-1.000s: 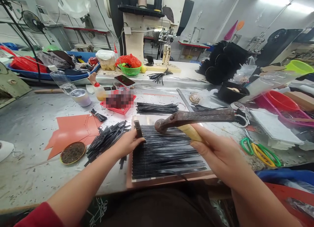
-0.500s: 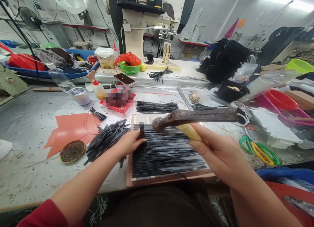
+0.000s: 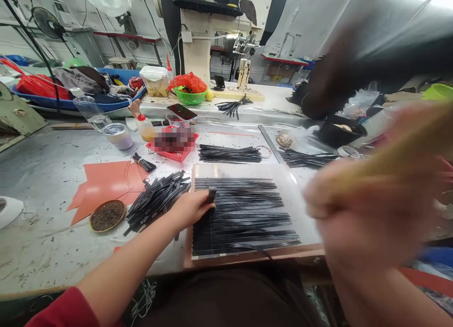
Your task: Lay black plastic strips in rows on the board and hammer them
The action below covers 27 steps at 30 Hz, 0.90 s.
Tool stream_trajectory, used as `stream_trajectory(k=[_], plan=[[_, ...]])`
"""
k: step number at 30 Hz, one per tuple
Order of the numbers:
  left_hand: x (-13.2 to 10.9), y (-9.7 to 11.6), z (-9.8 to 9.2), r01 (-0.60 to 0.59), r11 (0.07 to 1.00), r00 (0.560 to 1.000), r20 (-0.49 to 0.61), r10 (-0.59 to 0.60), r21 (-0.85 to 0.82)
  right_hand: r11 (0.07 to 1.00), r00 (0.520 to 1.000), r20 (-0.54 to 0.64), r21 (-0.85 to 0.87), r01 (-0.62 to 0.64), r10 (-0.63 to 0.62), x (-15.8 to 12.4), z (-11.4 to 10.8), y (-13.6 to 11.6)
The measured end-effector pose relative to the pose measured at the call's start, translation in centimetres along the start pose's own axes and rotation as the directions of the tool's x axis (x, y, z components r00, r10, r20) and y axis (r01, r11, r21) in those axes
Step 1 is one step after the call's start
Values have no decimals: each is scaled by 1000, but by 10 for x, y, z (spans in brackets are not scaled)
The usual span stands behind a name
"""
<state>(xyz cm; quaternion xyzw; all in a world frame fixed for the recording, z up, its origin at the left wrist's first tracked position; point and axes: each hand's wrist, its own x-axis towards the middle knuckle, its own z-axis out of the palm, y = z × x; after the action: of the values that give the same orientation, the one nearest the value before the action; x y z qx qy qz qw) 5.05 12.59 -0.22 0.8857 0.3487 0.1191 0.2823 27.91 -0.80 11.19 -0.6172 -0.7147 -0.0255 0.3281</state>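
My left hand (image 3: 191, 208) is closed around a short dark metal punch (image 3: 212, 194), its top end showing above the fingers. The punch stands over the left part of a row of thin black strips (image 3: 247, 219), which lie side by side on a pale board (image 3: 300, 209). Its lower end is hidden by my fingers. In my right hand (image 3: 371, 218), blurred by motion, is a hammer by its wooden handle (image 3: 396, 150). The dark hammer head (image 3: 332, 77) is raised high at the right, well apart from the punch.
Loose black strips (image 3: 155, 199) are heaped left of the board, near a round dish (image 3: 107, 215) and orange sheets (image 3: 106, 180). Beyond the board lie a strip bundle (image 3: 230, 153), a metal ruler (image 3: 271, 143) and a red tray (image 3: 177, 155). A sewing machine (image 3: 196, 58) stands behind.
The hammer has swung up and right, away from just above the punch. My left hand and the punch have shifted slightly right and down.
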Motion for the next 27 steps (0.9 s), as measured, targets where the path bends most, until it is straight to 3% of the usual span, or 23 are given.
stream_trajectory(k=[2, 4, 6, 11, 27], plan=[[-1, 0, 1, -6, 1000, 1000, -10, 6, -21, 994, 989, 140, 109, 23, -39, 3, 14, -13], [-1, -1, 2, 1, 999, 1000, -26, -2, -54, 994, 955, 292, 108, 15, -46, 3, 20, -20], [0, -5, 3, 30, 995, 998, -51, -35, -100, 997, 938, 346, 77, -24, -4, -1, 17, -20], [0, -13, 3, 87, 977, 993, -66, -102, -195, 995, 956, 286, 59, -76, 56, -12, 6, -10], [4, -4, -4, 23, 990, 1000, 2, -23, -138, 999, 977, 213, 26, -26, 20, -12, -8, -18]])
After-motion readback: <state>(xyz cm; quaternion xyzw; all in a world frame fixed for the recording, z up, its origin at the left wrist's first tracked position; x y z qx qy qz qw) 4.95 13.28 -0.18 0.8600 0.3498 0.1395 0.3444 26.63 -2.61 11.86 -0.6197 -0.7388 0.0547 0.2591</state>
